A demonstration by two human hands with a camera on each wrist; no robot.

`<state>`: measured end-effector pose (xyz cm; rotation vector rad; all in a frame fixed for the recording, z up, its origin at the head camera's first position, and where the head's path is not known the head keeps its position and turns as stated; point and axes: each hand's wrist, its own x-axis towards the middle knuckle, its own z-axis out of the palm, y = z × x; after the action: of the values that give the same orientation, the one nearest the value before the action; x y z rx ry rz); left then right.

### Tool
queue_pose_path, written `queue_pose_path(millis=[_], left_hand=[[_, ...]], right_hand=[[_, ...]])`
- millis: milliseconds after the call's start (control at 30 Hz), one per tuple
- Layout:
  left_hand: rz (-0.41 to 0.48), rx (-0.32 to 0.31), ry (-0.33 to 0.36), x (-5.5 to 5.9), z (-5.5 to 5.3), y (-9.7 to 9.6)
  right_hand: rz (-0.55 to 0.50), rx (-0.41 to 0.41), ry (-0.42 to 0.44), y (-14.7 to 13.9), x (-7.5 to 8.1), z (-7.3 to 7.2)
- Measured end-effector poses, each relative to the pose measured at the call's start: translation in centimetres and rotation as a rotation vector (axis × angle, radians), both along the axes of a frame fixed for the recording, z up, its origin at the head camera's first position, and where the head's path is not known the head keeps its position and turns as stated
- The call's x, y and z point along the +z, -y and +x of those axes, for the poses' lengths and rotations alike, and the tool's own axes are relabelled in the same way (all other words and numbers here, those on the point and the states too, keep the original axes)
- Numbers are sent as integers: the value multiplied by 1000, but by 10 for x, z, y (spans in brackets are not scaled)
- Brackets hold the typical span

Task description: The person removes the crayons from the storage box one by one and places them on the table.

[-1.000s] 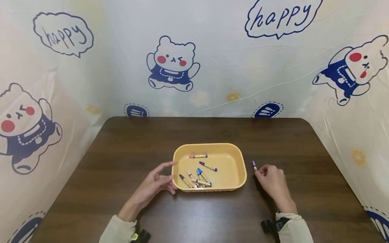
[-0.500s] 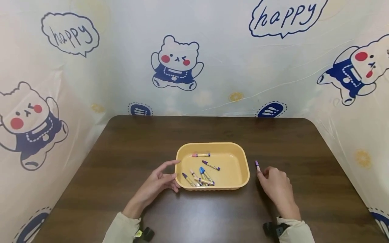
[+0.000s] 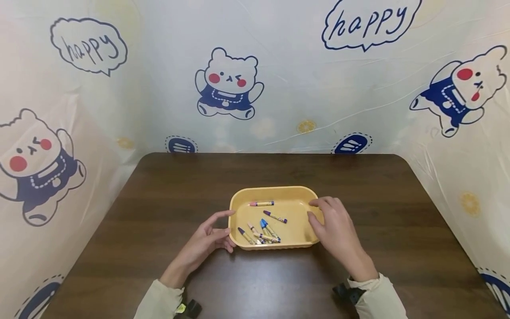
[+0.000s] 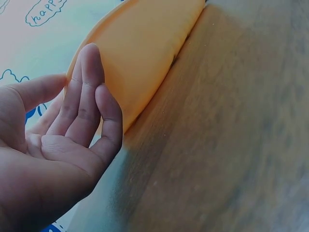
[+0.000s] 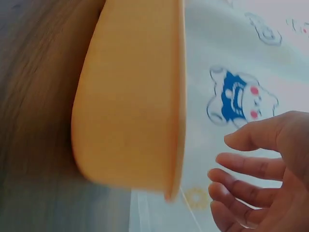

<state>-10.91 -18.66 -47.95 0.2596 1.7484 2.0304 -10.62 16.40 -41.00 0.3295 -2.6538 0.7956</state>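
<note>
A yellow plastic tray stands on the table with several crayons in it. Blue crayons lie bunched with others near its front left; a dark purple crayon and a pink-tipped crayon lie apart. My left hand holds the tray's left side, index finger at the rim and other fingers along the outer wall. Over the tray's right rim hovers my right hand, fingers loosely spread. In the right wrist view this hand shows nothing in its grasp. The light purple crayon seen earlier is not visible.
The dark brown wooden table has bare wood around the tray. Behind it and at both sides hangs a pale cloth printed with bears. Each wrist wears a small black camera, such as the right wrist camera.
My right hand has left the table at the right, where it pinched a light purple crayon, and moved left over the tray's rim, its fingers now apart. The left hand stays on the tray.
</note>
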Motion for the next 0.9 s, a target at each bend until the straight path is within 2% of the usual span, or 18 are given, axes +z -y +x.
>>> queue_pose_path(millis=[233,467,600,667,767,900], left_hand=[[-6,13,2,1,0,-1],[1,4,3,0,1,0],[19,-9,-6,-2,1,0],[30,-20,-12,-2,2,-1],[38,-21,-15,-3,2,-2],[37,1,-10,-2,2,-2]], right_hand=[[17,130,54,26,-6,-18],[-16,223,182,49,-17,-38],[-80,240,292,60,-32,-46],[-73,238,328,63,-39,-47],[-15,226,342,65,-48,-48],[56,216,316,68,-51,-49]])
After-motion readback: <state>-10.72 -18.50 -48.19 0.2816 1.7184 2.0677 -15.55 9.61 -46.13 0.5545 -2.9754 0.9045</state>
